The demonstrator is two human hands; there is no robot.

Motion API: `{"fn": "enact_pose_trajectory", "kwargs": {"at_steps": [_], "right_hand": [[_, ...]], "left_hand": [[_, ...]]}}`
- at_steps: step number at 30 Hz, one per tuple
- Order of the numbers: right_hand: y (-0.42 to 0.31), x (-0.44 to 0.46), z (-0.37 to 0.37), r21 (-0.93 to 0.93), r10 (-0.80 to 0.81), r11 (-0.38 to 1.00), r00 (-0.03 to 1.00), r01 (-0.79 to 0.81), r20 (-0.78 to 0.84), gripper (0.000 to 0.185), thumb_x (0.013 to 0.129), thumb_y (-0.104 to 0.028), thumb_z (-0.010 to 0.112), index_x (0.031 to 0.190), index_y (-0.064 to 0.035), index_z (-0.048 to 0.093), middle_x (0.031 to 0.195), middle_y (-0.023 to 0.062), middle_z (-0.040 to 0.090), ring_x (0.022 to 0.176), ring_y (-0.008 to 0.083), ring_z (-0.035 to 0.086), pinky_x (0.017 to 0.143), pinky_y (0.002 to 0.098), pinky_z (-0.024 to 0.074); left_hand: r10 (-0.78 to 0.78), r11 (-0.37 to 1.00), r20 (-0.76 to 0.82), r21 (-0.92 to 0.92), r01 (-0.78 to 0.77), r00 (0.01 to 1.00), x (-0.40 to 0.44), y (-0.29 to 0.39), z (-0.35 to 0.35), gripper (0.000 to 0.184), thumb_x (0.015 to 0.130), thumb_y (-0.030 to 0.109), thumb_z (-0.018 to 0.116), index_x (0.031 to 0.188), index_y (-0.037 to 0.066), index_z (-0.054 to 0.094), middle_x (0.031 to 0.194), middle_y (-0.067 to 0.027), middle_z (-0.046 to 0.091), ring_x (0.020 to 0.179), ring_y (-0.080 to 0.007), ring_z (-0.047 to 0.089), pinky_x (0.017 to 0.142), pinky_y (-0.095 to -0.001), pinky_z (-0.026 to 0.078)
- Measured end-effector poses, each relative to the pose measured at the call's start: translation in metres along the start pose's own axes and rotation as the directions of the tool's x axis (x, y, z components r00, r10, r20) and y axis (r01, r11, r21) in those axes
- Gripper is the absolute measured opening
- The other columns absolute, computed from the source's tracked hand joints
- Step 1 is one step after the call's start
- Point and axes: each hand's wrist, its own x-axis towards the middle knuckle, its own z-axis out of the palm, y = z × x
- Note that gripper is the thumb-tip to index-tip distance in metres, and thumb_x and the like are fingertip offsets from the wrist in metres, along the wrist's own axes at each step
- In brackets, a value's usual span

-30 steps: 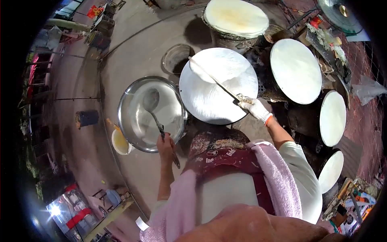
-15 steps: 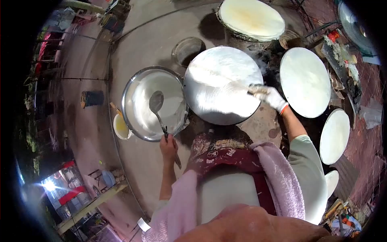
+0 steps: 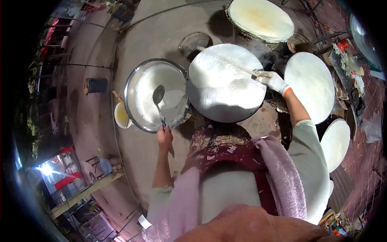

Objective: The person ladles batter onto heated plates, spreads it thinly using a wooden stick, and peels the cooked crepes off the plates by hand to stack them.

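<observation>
My left hand (image 3: 164, 138) grips the handle of a metal ladle (image 3: 158, 95), whose bowl hangs over a wide steel basin (image 3: 133, 74) with white liquid inside. Right of the basin sits a large round griddle (image 3: 219, 103), its surface coated with a pale, wet-looking layer. My right hand (image 3: 275, 82), in a white glove with an orange cuff, is closed on the end of a long flat wooden stick (image 3: 238, 68). That stick lies across the griddle's upper part, its far tip reaching past the rim.
Round pale sheets stand around the griddle: a stacked one (image 3: 262, 18) behind, another (image 3: 309, 86) at right, a smaller one (image 3: 335, 143) nearer me. A dark round pot (image 3: 195, 45) is behind the griddle. Beside the basin stands a small tub (image 3: 121, 116) with yellow contents.
My right hand has swung the stick toward the griddle's far side, and the stick now shows sharply instead of blurred. The ladle stays over the basin. The whole view has shifted slightly.
</observation>
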Motion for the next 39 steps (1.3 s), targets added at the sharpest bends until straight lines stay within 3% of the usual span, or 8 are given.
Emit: {"fn": "enact_pose_trajectory", "kwargs": {"at_steps": [3, 8, 12, 19, 23, 25, 30, 39], "right_hand": [[-0.056, -0.014, 0.027, -0.012, 0.359, 0.930, 0.899, -0.368, 0.249, 0.031, 0.088, -0.012, 0.067, 0.118, -0.0082, 0.066, 0.091, -0.0034, 0.067, 0.062, 0.0021, 0.046, 0.051, 0.0208, 0.0353], [-0.016, -0.060, 0.008, 0.044, 0.303, 0.947, 0.932, -0.317, 0.198, 0.034, 0.084, -0.010, 0.071, 0.118, -0.0046, 0.066, 0.091, -0.0015, 0.068, 0.071, 0.0045, 0.054, 0.058, 0.0170, 0.0414], [-0.002, -0.037, -0.006, -0.265, 0.061, 0.961, 0.995, -0.080, -0.080, 0.039, 0.086, -0.003, 0.066, 0.124, 0.0023, 0.059, 0.126, 0.0089, 0.060, 0.110, 0.0170, 0.057, 0.097, 0.0276, 0.0441], [-0.050, -0.067, 0.055, -0.015, 0.354, 0.932, 0.901, -0.362, 0.249, 0.030, 0.089, -0.010, 0.066, 0.118, -0.0019, 0.065, 0.080, -0.0051, 0.061, 0.057, 0.0033, 0.045, 0.046, 0.0206, 0.0336], [0.008, -0.122, 0.064, 0.141, 0.357, 0.910, 0.911, -0.389, 0.206, 0.031, 0.086, -0.012, 0.070, 0.116, -0.0052, 0.066, 0.071, -0.0038, 0.059, 0.056, 0.0032, 0.046, 0.047, 0.0196, 0.0348], [-0.042, -0.182, 0.102, 0.039, 0.363, 0.931, 0.931, -0.364, 0.032, 0.029, 0.083, -0.012, 0.073, 0.110, -0.0040, 0.066, 0.070, -0.0019, 0.060, 0.054, 0.0043, 0.051, 0.043, 0.0212, 0.0383], [-0.016, -0.192, 0.252, 0.804, 0.422, 0.550, 0.906, -0.226, -0.034, 0.033, 0.086, -0.027, 0.072, 0.109, -0.0045, 0.064, 0.066, -0.0044, 0.054, 0.047, 0.0052, 0.047, 0.037, 0.0171, 0.0345], [-0.021, 0.024, 0.462, 0.287, 0.266, 0.953, 0.724, -0.099, -0.636, 0.038, 0.093, -0.037, 0.056, 0.103, -0.0011, 0.060, 0.085, 0.0104, 0.065, 0.077, 0.0222, 0.061, 0.073, 0.0330, 0.0477]], "left_hand": [[0.110, 0.929, -0.011, 0.357, -0.098, 0.994, 0.052, -0.008, 0.010, 0.021, 0.095, 0.021, 0.052, 0.087, 0.001, 0.051, 0.065, -0.0142, 0.056, 0.050, -0.0276, 0.053, 0.048, -0.0390, 0.043], [0.525, 0.649, 0.142, 0.570, -0.503, 0.839, 0.076, 0.035, 0.051, 0.024, 0.094, 0.023, 0.052, 0.091, -0.001, 0.051, 0.075, -0.0271, 0.061, 0.071, -0.0485, 0.059, 0.064, -0.0528, 0.046], [0.416, 0.561, 0.253, 0.684, -0.466, 0.873, 0.076, 0.060, 0.070, 0.025, 0.094, 0.025, 0.053, 0.095, 0.000, 0.050, 0.078, -0.0270, 0.063, 0.077, -0.0476, 0.061, 0.068, -0.0552, 0.048], [0.250, 0.373, 0.423, 0.788, -0.490, 0.871, 0.018, 0.070, 0.038, 0.022, 0.094, 0.024, 0.049, 0.095, 0.002, 0.049, 0.081, -0.0249, 0.064, 0.077, -0.0466, 0.062, 0.068, -0.0563, 0.048], [0.221, 0.383, 0.574, 0.692, -0.612, 0.788, -0.030, 0.030, 0.020, 0.019, 0.091, 0.020, 0.047, 0.097, 0.003, 0.047, 0.079, -0.0271, 0.062, 0.075, -0.0501, 0.059, 0.066, -0.0580, 0.046], [0.164, 0.455, 0.593, 0.664, -0.594, 0.788, -0.034, -0.004, 0.032, 0.020, 0.091, 0.022, 0.048, 0.095, 0.002, 0.046, 0.077, -0.0264, 0.061, 0.074, -0.0486, 0.059, 0.064, -0.0545, 0.046], [0.193, 0.798, 0.740, 0.264, -0.542, 0.645, -0.025, 0.035, 0.007, 0.023, 0.092, 0.023, 0.054, 0.089, 0.000, 0.052, 0.072, -0.0233, 0.056, 0.068, -0.0379, 0.059, 0.061, -0.0426, 0.043], [0.372, 0.928, 0.199, -0.048, -0.370, 0.907, 0.031, 0.015, -0.131, 0.016, 0.096, 0.018, 0.052, 0.090, 0.004, 0.056, 0.062, 0.0027, 0.047, 0.047, -0.0063, 0.043, 0.042, -0.0259, 0.035]]}}
